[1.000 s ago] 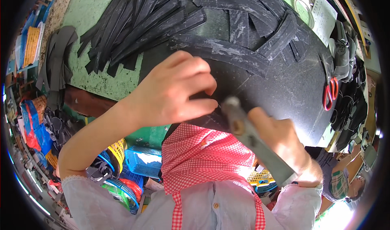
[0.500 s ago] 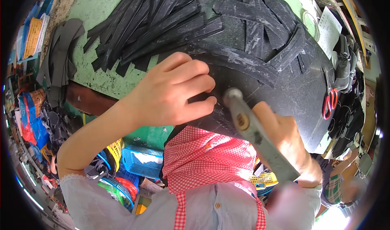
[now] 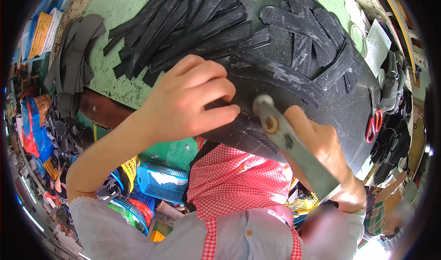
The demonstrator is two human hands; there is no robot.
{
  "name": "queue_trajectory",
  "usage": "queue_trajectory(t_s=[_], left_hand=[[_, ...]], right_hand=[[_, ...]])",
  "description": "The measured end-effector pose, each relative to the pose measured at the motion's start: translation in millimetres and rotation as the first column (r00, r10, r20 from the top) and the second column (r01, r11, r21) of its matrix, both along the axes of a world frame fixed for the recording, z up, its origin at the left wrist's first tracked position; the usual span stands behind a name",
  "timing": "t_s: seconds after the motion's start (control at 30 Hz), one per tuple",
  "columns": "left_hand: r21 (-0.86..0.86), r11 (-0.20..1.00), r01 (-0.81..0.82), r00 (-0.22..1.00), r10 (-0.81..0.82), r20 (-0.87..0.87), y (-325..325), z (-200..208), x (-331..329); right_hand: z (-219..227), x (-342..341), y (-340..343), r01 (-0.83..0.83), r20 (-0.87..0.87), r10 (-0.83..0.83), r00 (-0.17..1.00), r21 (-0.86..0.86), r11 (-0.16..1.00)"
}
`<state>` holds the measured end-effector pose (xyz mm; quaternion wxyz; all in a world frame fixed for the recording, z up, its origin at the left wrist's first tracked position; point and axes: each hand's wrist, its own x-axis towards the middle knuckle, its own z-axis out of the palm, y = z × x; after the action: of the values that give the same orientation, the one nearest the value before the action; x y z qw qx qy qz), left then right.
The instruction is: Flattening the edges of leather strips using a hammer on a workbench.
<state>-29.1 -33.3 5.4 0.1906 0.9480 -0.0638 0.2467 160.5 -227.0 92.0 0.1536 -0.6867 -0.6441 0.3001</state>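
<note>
My right hand is closed around a hammer, whose long metal head lies across the view with its round face over the dark round work board. Just left of it is my left hand, its fingers curled and the thumb and forefinger close together on a black strip near the board's front edge. The fingers hide most of their grip. Beyond both hands lie a fanned pile of black strips on the left and crossed, whitish-streaked strips on the right.
Red-handled scissors lie at the board's right edge, beside a written paper sheet and dark material. Grey strips hang over the green table's left edge. Below stands a blue basket. Another person's arm shows far right.
The view has shifted, so the board and strips appear farther right. My left hand has moved slightly left relative to the board. The hammer remains close beside it in my right hand.
</note>
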Motion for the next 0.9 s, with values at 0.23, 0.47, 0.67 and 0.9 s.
queue_trajectory(t_s=[0.23,0.47,0.67,0.9], left_hand=[[-0.085,0.996,-0.038,0.998,0.034,-0.052,11.2,1.8,-11.9],[-0.124,0.988,-0.096,0.99,0.081,-0.118,18.3,2.9,-23.7],[-0.161,0.972,-0.172,0.981,0.155,-0.113,17.8,3.6,-27.3],[-0.132,0.974,-0.184,0.981,0.174,-0.083,15.4,2.7,-35.9]], right_hand=[[4.8,-1.4,16.6,-0.01,-0.146,-0.001,0.989,-0.07,0.998],[-5.4,-6.4,26.4,-0.05,-0.19,0.029,0.981,-0.109,0.993],[-10.0,-14.6,33.8,-0.056,-0.165,0.039,0.985,-0.101,0.993],[-9.0,-22.8,41.9,-0.042,-0.157,0.036,0.987,-0.038,0.998]])
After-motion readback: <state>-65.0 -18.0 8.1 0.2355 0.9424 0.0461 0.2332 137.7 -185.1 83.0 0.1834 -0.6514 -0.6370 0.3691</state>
